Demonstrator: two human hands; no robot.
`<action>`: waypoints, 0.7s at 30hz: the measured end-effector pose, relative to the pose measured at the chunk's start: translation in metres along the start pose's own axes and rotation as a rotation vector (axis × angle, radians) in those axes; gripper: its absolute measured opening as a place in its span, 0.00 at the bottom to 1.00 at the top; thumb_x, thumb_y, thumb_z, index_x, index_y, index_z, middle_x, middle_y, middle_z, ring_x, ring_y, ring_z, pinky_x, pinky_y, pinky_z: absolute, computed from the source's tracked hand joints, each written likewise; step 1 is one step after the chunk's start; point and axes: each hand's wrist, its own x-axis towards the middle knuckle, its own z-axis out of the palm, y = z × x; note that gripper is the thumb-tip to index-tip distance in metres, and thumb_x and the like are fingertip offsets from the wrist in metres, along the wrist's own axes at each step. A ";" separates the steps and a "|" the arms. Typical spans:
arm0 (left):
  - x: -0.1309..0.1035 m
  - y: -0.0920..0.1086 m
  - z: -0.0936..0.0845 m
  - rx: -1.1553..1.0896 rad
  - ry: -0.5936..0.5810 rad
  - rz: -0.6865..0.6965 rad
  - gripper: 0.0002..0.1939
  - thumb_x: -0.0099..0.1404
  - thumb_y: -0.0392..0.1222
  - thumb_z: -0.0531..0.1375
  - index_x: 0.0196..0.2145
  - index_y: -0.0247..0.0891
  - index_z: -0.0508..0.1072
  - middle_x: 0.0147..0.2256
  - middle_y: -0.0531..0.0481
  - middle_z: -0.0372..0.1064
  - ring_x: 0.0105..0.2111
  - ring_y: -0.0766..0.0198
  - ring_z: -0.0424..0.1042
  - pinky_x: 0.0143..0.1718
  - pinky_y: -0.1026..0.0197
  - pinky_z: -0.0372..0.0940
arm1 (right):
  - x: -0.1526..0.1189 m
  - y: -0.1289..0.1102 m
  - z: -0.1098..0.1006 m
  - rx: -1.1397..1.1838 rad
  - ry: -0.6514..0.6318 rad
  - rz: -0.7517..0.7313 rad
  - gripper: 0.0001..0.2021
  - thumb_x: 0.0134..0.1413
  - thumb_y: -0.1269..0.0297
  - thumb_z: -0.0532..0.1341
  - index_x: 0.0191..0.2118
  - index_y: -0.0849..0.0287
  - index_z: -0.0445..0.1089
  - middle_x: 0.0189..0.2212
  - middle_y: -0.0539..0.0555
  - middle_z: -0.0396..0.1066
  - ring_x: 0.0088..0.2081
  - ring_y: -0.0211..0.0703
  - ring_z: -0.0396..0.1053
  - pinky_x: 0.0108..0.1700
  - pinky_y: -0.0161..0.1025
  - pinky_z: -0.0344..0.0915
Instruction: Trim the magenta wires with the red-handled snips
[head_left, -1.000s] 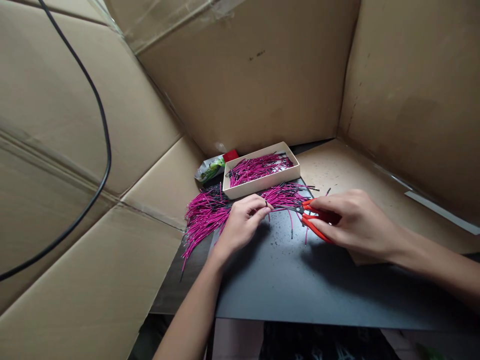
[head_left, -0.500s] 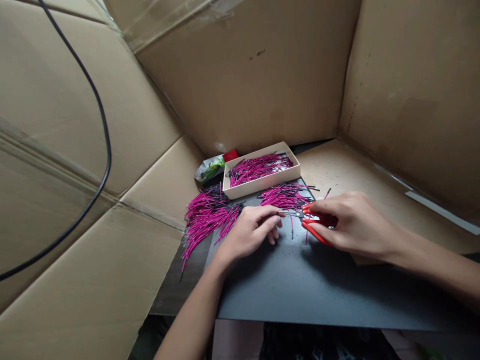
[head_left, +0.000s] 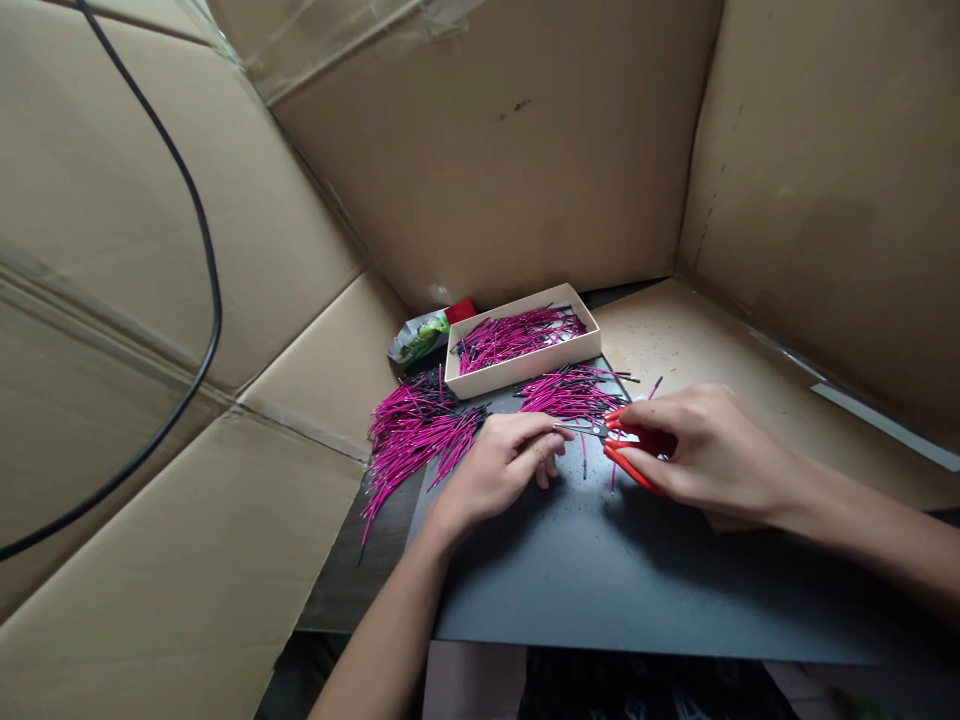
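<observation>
My right hand (head_left: pixel 697 440) grips a pair of red-handled scissors (head_left: pixel 598 430) with its fingers around the handles. Their narrow metal blades point left and reach the fingertips of my left hand (head_left: pixel 510 455). That hand's thumb and forefinger are pinched together at the blade tips; whatever small thing lies between them is too small to name. Just behind the scissors is a bundle of magenta wires with black ends (head_left: pixel 566 390). A larger pile of the same wires (head_left: pixel 412 435) lies to the left of my left hand.
A cream cardboard tray (head_left: pixel 517 376) full of magenta wires stands at the back. Beside it is a green-and-white packet (head_left: pixel 420 337) with a red part. Cardboard walls (head_left: pixel 487 180) enclose the dark tabletop (head_left: pixel 600 580). A black cable (head_left: pixel 202 220) hangs at the left.
Almost nothing differs. My left fingers have shifted very slightly at the blade tips, while the right hand and scissors stay in place.
</observation>
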 end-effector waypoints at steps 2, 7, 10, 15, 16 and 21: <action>0.000 0.000 0.000 0.016 -0.006 0.009 0.11 0.70 0.40 0.51 0.35 0.36 0.71 0.26 0.50 0.70 0.22 0.68 0.69 0.27 0.64 0.65 | 0.000 0.000 0.000 0.011 -0.008 0.003 0.12 0.53 0.62 0.59 0.38 0.60 0.77 0.21 0.52 0.71 0.23 0.38 0.65 0.27 0.37 0.56; 0.000 0.001 -0.001 0.052 0.003 0.034 0.11 0.70 0.40 0.51 0.35 0.36 0.71 0.27 0.51 0.69 0.23 0.67 0.69 0.29 0.63 0.65 | 0.000 0.001 0.000 0.022 -0.022 0.004 0.12 0.53 0.62 0.59 0.37 0.60 0.77 0.21 0.52 0.71 0.22 0.37 0.63 0.27 0.36 0.56; 0.001 0.002 -0.001 0.106 0.022 0.071 0.11 0.70 0.39 0.51 0.35 0.36 0.73 0.27 0.51 0.69 0.23 0.67 0.68 0.31 0.62 0.65 | 0.002 0.001 -0.001 0.050 -0.043 0.008 0.11 0.52 0.63 0.59 0.36 0.60 0.77 0.20 0.52 0.70 0.22 0.37 0.62 0.26 0.36 0.55; 0.001 0.000 -0.002 0.177 0.062 0.112 0.12 0.70 0.41 0.52 0.41 0.37 0.75 0.34 0.47 0.72 0.30 0.65 0.70 0.36 0.61 0.65 | 0.002 -0.001 -0.004 0.092 -0.065 0.024 0.12 0.53 0.62 0.58 0.37 0.59 0.78 0.20 0.52 0.71 0.22 0.37 0.63 0.26 0.36 0.55; 0.001 0.000 -0.002 0.176 0.072 0.121 0.12 0.70 0.41 0.53 0.41 0.37 0.75 0.35 0.46 0.72 0.32 0.64 0.71 0.37 0.61 0.65 | 0.002 -0.001 -0.005 0.092 -0.063 0.024 0.12 0.53 0.62 0.58 0.37 0.59 0.78 0.20 0.52 0.71 0.22 0.37 0.63 0.26 0.36 0.55; 0.001 -0.001 -0.002 0.134 0.115 0.161 0.11 0.69 0.41 0.53 0.39 0.34 0.74 0.37 0.45 0.74 0.33 0.64 0.71 0.33 0.63 0.65 | 0.002 0.000 -0.005 0.088 -0.035 0.008 0.12 0.54 0.62 0.58 0.36 0.60 0.78 0.20 0.52 0.71 0.21 0.36 0.62 0.26 0.36 0.55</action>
